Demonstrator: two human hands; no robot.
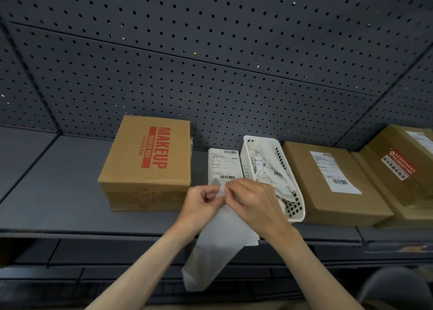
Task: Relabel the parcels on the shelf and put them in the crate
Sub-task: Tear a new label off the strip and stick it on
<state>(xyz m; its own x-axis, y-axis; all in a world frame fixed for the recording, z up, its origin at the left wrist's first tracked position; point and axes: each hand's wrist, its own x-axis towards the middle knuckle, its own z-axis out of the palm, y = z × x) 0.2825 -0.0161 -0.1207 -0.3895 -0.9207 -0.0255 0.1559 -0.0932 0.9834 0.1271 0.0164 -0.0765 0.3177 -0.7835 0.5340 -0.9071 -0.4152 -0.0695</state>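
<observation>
Cardboard parcel (pixel 145 162), beyond and to the left of the left hand (pixel 201 201), carries red print on its top face: "MAKEUP" in large letters over a red band reading "SHARED BOX"; a line of smaller red characters beside the band is too small to read. It rests on the grey shelf (pixel 46 192), and fainter red marks on its front face cannot be made out.

Both hands meet at the shelf's front edge. The left hand's thumb and curled fingers pinch the top corner of a white label sheet (pixel 218 246), and the right hand (pixel 255 204) pinches the same corner from the other side — the fingertips of the two hands are touching or nearly so. The sheet hangs below the hands, past the shelf edge; the face shown is blank, and whether two layers are present at the corner cannot be told.

Just beyond the hands lies a printed label (pixel 225 163) with two barcodes; its text is illegible and its near edge is hidden behind the fingers. Beyond and right of the right hand stands a white perforated basket (pixel 293 212) holding crumpled paper strips (pixel 269 169). Further right sits a second parcel (pixel 328 183) with a white barcode label, text unreadable, then a third parcel (pixel 403 167) bearing a red-and-white sticker — cut off by the frame edge.
</observation>
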